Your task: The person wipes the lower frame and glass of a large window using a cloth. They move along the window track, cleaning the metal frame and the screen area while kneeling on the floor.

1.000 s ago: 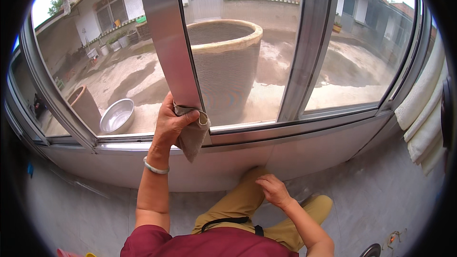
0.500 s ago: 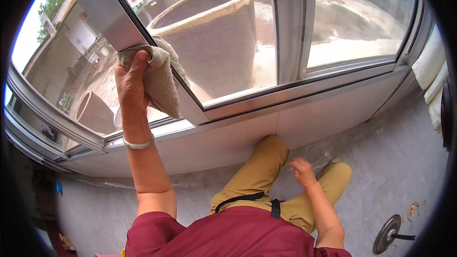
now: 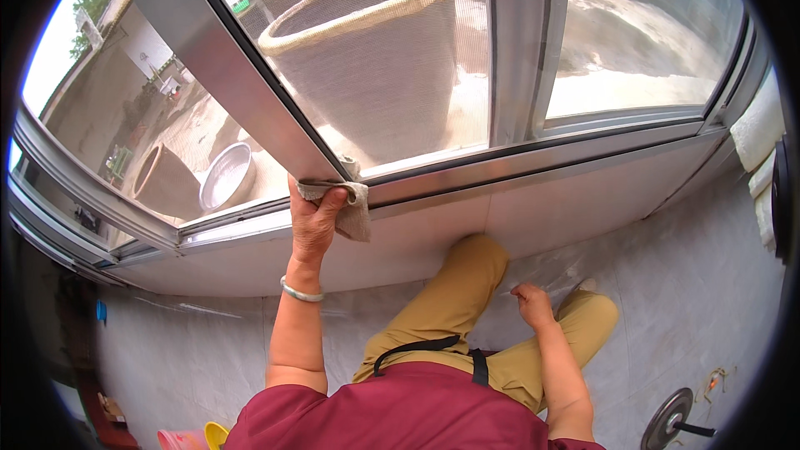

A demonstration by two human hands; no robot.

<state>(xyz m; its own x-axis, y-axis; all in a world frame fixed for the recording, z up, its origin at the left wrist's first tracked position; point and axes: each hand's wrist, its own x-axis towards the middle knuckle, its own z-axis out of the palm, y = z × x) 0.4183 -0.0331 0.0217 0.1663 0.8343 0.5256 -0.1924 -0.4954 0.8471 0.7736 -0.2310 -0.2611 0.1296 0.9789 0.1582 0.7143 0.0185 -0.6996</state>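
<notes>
My left hand (image 3: 312, 232) is closed on a grey-beige cloth (image 3: 355, 215), with the thumb on top and a loose flap hanging below. The cloth is pressed around the foot of the slanting metal window stile (image 3: 229, 71), where it meets the bottom rail (image 3: 533, 157). Part of the cloth and the fingertips are hidden behind the frame. A pale bangle (image 3: 301, 291) circles my left wrist. Over by my right knee, my right hand (image 3: 534, 306) hangs with its fingers curled in, and nothing shows in it.
Beyond the glass and mesh stand a large clay vat (image 3: 367, 75), a smaller pot (image 3: 163, 183) and a metal basin (image 3: 227, 177). A light panel (image 3: 567, 192) runs below the window. On the grey floor are a weight plate (image 3: 669, 417) at right and a pink bucket (image 3: 179, 440) at lower left.
My left hand has slid the cloth down and to the right along the stile, to its bottom corner. My right hand stays near the knee, its fingers curled slightly tighter.
</notes>
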